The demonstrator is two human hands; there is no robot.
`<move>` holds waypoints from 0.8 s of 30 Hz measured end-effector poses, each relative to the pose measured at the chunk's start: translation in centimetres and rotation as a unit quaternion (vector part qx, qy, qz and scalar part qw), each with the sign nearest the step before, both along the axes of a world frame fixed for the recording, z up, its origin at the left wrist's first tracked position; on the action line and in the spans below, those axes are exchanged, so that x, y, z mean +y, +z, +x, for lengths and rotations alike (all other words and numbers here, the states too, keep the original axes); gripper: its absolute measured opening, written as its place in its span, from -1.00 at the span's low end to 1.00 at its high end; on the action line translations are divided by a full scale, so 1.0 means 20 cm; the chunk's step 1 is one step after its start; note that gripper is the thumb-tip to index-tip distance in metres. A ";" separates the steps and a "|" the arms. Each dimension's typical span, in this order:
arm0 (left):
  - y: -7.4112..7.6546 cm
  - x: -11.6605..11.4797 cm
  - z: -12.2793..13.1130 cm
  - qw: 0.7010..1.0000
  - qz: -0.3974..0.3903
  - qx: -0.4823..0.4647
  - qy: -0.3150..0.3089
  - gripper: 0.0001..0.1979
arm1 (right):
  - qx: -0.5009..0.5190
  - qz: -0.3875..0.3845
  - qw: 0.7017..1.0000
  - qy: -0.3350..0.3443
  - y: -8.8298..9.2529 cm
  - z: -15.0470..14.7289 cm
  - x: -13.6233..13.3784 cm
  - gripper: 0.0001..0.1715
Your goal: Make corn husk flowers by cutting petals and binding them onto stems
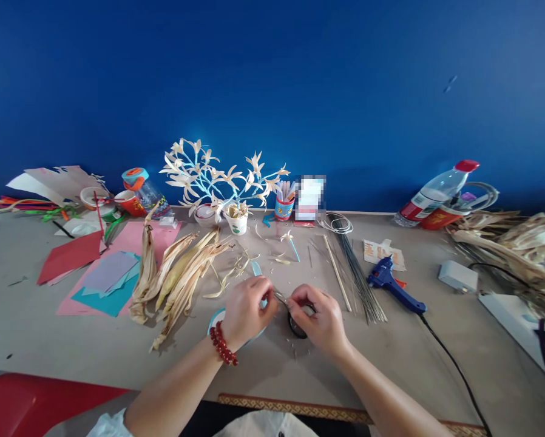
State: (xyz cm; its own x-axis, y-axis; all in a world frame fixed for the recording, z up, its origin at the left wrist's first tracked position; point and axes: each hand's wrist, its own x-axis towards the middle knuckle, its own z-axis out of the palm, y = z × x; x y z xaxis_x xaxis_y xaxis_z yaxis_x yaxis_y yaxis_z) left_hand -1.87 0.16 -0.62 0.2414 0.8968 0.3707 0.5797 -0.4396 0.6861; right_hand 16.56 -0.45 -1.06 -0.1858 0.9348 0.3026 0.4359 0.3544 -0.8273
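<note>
My left hand [250,309], with a red bead bracelet at the wrist, is closed in a pinch. A light-blue strip [256,267] sticks out above its fingers, and a bit of light blue shows between them. Close to it, my right hand [321,320] is curled around a small pair of scissors [295,329] with a black handle loop; the metal part points toward my left fingers. A white-and-light-blue ring [215,320], perhaps a tape roll, lies partly hidden beneath my left hand. Beyond the hands lies a single pale husk flower [289,239] on a light-blue stem.
Dried corn husks [181,273] and coloured paper [106,279] lie left. Behind stands a paper cup [236,223] of husk flowers [209,176]. At right are thin wires [357,273], a wooden stick [337,273], a blue glue gun [393,284] with cord and a leaning bottle [431,197].
</note>
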 end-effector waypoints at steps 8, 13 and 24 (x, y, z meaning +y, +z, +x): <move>-0.02 -0.03 0.03 0.999 0.030 0.015 -0.035 -0.86 | 0.041 -0.044 0.997 0.046 -0.04 0.01 0.01 -0.85; -0.03 -0.04 0.04 0.998 0.032 0.031 -0.043 -0.86 | 0.058 -0.065 0.994 0.064 -0.05 0.02 0.02 -0.75; -0.04 -0.04 0.05 0.996 0.049 0.066 -0.035 -0.84 | -0.035 0.041 0.997 0.062 -0.03 0.01 0.02 -0.83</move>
State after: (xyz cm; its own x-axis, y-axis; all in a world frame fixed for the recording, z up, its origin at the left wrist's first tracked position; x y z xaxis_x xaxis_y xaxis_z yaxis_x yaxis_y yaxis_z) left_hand -0.96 -0.59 -1.34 0.3540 0.8370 0.4174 0.6275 -0.5434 0.5576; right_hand 16.76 -0.10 -1.68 -0.3227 0.8756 0.3594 0.4403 0.4750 -0.7619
